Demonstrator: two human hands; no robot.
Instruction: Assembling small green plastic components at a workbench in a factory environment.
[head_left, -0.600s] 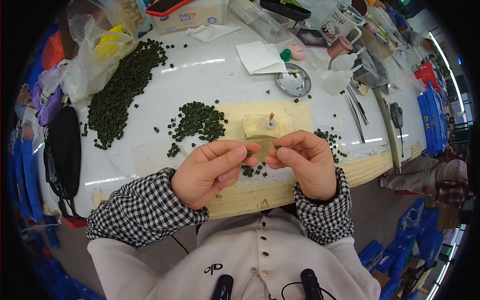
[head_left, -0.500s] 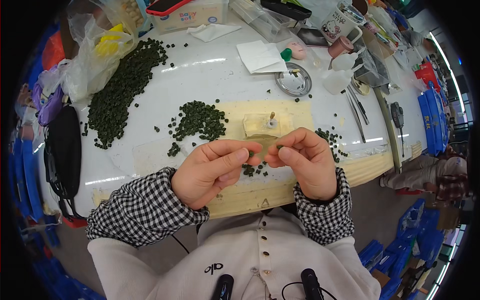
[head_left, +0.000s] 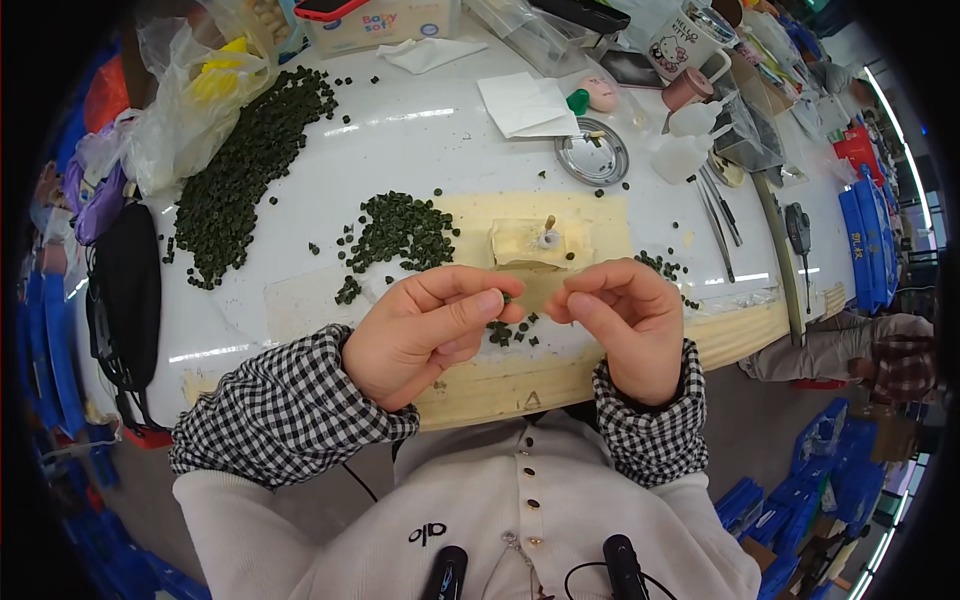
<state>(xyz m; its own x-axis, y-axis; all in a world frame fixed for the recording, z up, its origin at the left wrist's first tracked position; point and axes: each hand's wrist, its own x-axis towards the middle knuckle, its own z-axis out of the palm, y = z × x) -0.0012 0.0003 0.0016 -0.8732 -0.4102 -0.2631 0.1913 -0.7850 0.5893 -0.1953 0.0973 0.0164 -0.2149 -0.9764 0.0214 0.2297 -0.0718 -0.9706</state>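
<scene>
My left hand (head_left: 425, 325) is closed in a pinch, with a small dark green piece (head_left: 506, 298) between thumb and forefinger. Facing it across a narrow gap, my right hand (head_left: 625, 325) has its thumb and fingertips drawn together; whatever they hold, if anything, cannot be made out. Just beyond both hands stands a pale yellow block (head_left: 520, 245) with a short brownish peg (head_left: 549, 226) rising from it. One dark piece (head_left: 570, 256) sits at the block's right side. Several loose green pieces (head_left: 515, 332) lie below my fingertips.
Left of the block is a small heap of green pieces (head_left: 400, 232), with a larger pile (head_left: 235, 180) farther left. A round metal dish (head_left: 591, 165), tweezers (head_left: 715, 235), a white mug (head_left: 688, 45) and plastic bottles (head_left: 680, 155) stand to the right and back.
My right fingertips have shifted slightly right, away from the left ones, and the dark piece seen between them earlier no longer shows there. My left hand keeps its pinch.
</scene>
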